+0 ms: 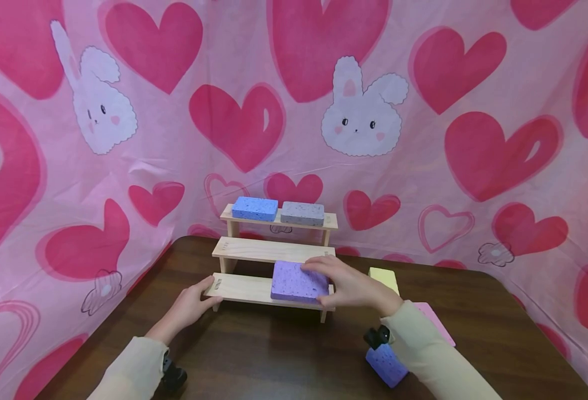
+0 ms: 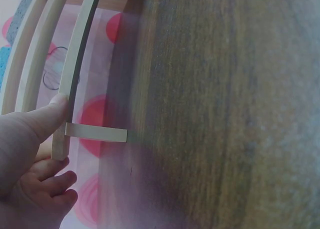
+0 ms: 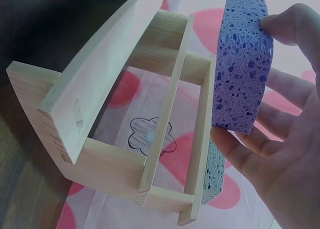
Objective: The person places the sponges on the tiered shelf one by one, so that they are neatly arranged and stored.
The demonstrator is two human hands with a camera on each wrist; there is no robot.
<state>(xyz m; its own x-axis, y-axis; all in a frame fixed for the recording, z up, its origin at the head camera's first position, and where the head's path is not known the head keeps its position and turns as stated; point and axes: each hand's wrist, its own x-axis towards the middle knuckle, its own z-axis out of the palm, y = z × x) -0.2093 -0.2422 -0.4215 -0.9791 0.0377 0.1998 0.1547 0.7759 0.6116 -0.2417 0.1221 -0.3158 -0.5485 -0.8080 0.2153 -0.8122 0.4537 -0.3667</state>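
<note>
A three-tier wooden shelf rack stands on the table. My left hand grips the left end of its lowest board, thumb on one face and fingers curled at the other. My right hand pinches a purple sponge between thumb and fingers. In the head view this sponge overlaps the right part of the lowest board; the right wrist view shows the sponge held clear of that board. On the top board sit a blue sponge and a grey sponge, side by side.
Right of the rack, a yellow sponge and a pink sponge lie on the brown table, partly behind the right arm. A blue-violet sponge lies nearer, beside the right sleeve. A pink heart-patterned cloth hangs behind.
</note>
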